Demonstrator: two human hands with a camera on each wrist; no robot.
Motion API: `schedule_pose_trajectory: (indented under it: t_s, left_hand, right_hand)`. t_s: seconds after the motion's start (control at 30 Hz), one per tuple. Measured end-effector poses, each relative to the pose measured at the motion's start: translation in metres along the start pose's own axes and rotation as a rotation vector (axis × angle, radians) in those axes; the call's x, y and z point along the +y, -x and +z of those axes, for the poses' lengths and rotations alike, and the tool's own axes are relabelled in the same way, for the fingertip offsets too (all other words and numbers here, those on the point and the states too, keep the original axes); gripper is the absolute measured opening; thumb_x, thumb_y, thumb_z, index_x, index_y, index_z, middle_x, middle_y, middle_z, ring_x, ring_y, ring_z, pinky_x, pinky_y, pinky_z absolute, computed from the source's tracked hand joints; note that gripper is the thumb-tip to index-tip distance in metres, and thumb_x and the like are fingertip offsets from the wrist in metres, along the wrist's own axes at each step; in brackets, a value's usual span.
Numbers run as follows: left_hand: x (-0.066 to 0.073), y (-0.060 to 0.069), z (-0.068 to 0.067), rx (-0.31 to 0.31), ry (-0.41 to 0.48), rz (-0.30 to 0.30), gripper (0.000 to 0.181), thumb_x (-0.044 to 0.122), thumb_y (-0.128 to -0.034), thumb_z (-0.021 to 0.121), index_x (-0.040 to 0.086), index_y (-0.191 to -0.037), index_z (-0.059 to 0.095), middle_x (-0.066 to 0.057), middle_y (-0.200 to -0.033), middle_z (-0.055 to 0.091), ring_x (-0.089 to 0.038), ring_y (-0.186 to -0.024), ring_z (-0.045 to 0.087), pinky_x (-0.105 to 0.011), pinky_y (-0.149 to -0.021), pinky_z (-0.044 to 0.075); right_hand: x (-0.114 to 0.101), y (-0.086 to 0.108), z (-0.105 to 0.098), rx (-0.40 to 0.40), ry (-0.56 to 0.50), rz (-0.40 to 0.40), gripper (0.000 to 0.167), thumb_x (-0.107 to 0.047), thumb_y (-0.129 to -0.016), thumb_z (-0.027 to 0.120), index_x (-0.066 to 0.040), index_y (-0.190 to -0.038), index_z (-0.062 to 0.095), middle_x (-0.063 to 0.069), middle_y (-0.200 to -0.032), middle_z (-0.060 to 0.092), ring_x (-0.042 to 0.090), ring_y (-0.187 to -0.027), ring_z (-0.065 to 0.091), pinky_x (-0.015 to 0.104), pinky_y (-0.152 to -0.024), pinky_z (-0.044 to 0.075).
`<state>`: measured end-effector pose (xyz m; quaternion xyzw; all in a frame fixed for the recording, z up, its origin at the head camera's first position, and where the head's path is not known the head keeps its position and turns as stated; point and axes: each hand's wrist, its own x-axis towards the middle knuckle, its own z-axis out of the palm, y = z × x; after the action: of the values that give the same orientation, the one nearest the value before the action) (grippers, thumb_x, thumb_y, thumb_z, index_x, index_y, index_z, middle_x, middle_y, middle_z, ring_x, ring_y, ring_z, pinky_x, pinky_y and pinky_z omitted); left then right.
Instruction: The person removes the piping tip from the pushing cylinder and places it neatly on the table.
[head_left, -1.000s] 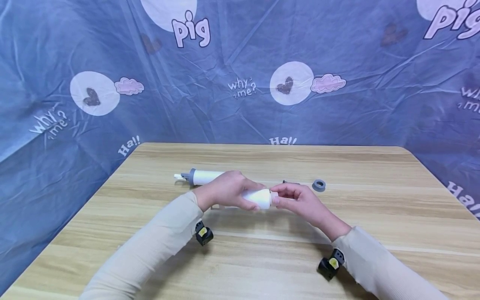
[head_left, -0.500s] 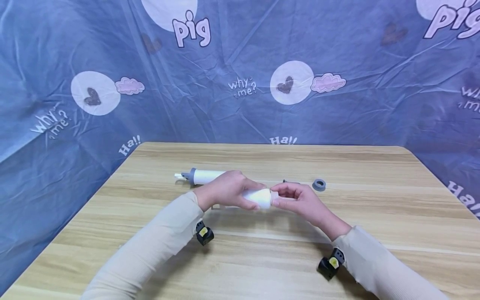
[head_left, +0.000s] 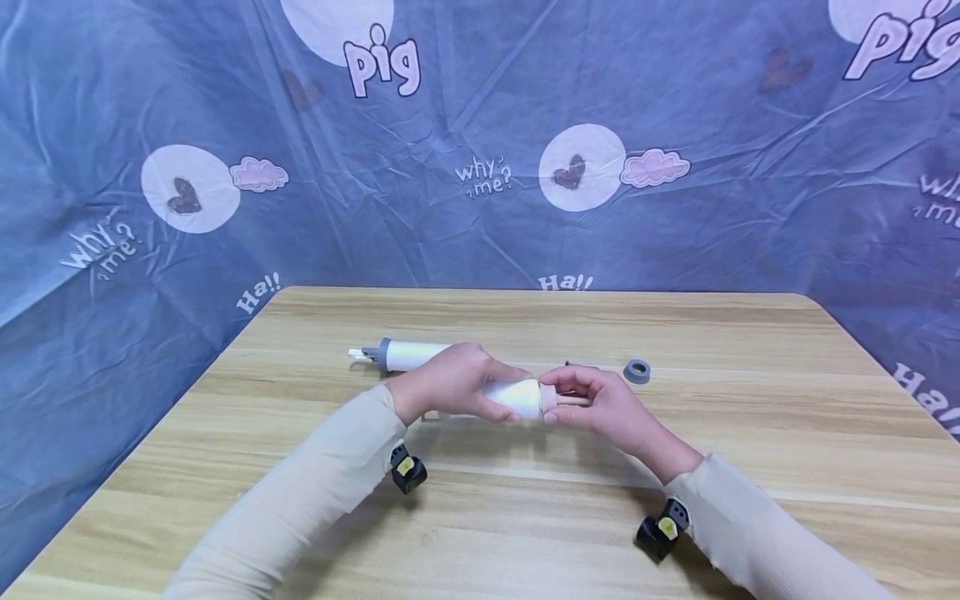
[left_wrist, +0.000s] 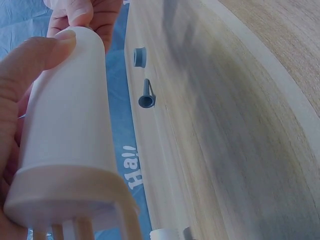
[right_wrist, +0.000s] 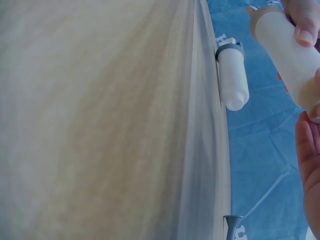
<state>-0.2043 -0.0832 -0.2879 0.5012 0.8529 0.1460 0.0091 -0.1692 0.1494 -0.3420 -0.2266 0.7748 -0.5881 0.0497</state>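
My left hand [head_left: 453,379] grips a white cylinder [head_left: 519,397], held sideways above the table. The cylinder [left_wrist: 72,115] has a beige collar [left_wrist: 65,190] with prongs at its near end in the left wrist view. At the cylinder's right end, the thumb and fingers of my right hand [head_left: 603,400] pinch a pale ring-like end piece [head_left: 548,397], from which a thin pale stem [head_left: 572,401] sticks out. In the right wrist view the same cylinder [right_wrist: 287,52] slants between both hands, its far end partly covered by fingers.
Behind my left hand lies a second white cylinder [head_left: 412,354] with a grey collar [head_left: 384,354]. A grey ring [head_left: 637,372] sits on the table [head_left: 487,525] at the right. Near it is a small dark funnel-like part [left_wrist: 146,100], mostly hidden by my right hand in the head view.
The fingertips of my right hand have shifted slightly around the end piece, and more of the thin stem shows between them. My left hand keeps its grip in the same place.
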Motion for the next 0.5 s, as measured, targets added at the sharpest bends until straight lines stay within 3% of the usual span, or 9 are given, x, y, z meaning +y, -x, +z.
schedule_pose_trajectory:
  t_s: [0.33, 0.5]
  left_hand:
    - [-0.0012, 0.0, 0.0007, 0.01, -0.001, 0.011, 0.05, 0.034, -0.0757, 0.074, 0.01, -0.118, 0.065, -0.003, -0.089, 0.072, -0.003, -0.059, 0.057, -0.014, -0.057, 0.044]
    - [-0.0019, 0.0001, 0.0012, 0.011, 0.002, 0.007, 0.05, 0.034, -0.0753, 0.074, 0.011, -0.118, 0.065, -0.001, -0.088, 0.072, -0.002, -0.06, 0.057, -0.013, -0.057, 0.044]
  right_hand:
    - [0.0014, -0.0013, 0.0001, -0.02, 0.007, -0.038, 0.046, -0.007, -0.074, 0.076, 0.004, -0.115, 0.058, 0.021, -0.113, 0.062, 0.007, -0.099, 0.061, 0.024, -0.081, 0.051]
    - [0.0015, -0.0009, -0.0007, -0.004, 0.011, -0.007, 0.041, -0.01, -0.079, 0.072, 0.0, -0.116, 0.059, 0.015, -0.109, 0.064, 0.011, -0.097, 0.061, 0.025, -0.08, 0.051]
